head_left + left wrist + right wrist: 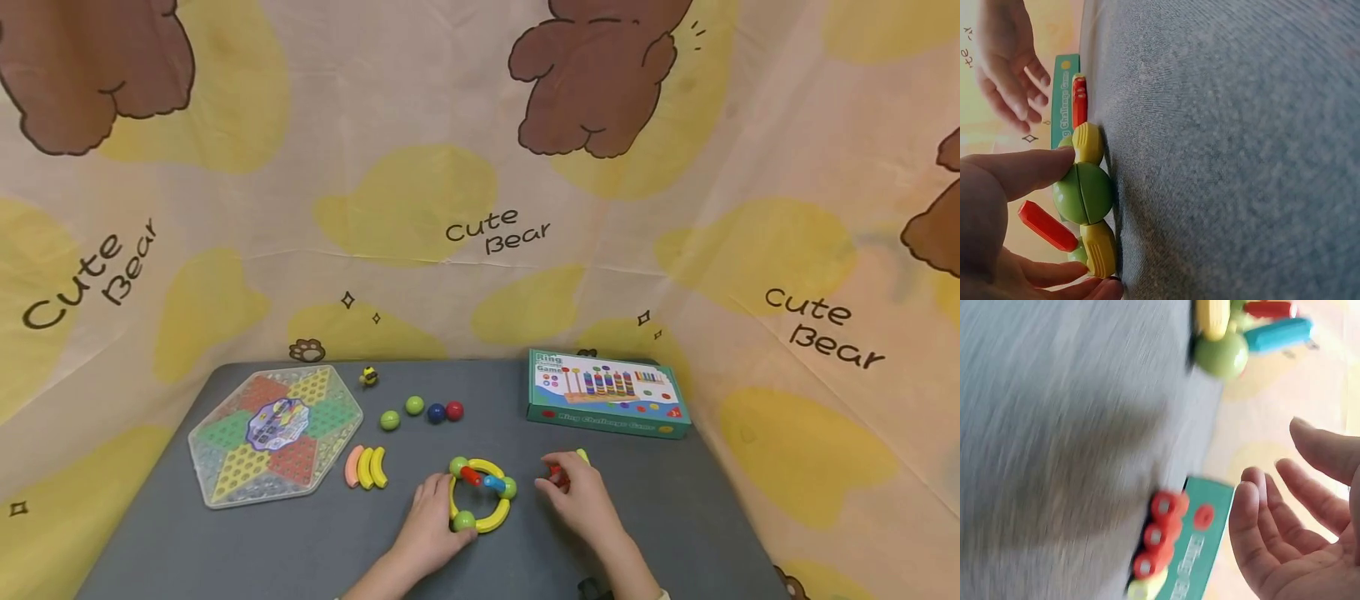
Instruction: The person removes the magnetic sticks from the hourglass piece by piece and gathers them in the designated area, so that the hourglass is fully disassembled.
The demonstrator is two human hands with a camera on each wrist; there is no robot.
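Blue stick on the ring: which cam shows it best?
Right wrist. The blue stick appears largest there, seen side-on jutting from a green ball, though slightly blurred. Head shows it small, from above, but with the whole yellow ring in frame. Left wrist doesn't show it.

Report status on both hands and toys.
Left hand gripping yellow-and-green ring. Right hand empty, near red piece. No obstruction seen between those two.
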